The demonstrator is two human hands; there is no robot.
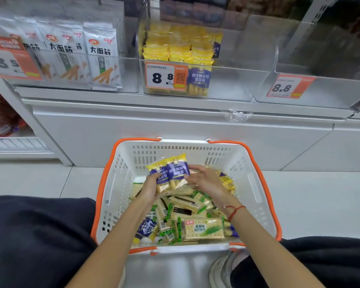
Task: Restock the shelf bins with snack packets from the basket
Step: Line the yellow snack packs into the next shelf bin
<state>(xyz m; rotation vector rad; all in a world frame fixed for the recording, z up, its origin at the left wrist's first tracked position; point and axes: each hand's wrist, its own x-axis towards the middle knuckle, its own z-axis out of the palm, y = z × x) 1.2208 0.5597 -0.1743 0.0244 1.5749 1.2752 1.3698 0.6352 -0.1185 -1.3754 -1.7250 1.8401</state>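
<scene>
- Bright, even overhead light; shadows are faint.
- Soft glare smears the clear shelf bins.
- Wide-angle bending curves the shelf edge and corners.
- Top of view is blurred; the basket is sharper.

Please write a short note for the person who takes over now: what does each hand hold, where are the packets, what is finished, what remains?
Left hand grips two yellow-purple packets above the basket. Right hand touches their edge, fingers fairly straight.
Middle bin is partly stocked with the same packets, roughly its left half. Right bin looks empty.
Left: many green cracker packets and more yellow-purple ones are in the basket.
</scene>
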